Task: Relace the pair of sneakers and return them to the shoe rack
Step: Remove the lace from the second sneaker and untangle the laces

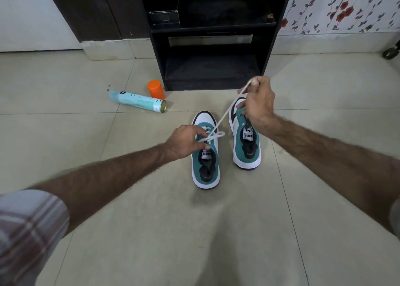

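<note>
Right grip (257, 100) pinches lace (225, 114) — taut (above left sneaker (205, 156)).

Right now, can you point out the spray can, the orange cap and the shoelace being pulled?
spray can (136, 101): head view, middle of its body lying on the floor.
orange cap (156, 89): head view, its side wall.
shoelace (227, 112): head view, taut stretch between sneaker and right hand.

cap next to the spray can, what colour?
Orange. The cap stands on the floor just behind the spray can; head view shows it clearly.
</note>
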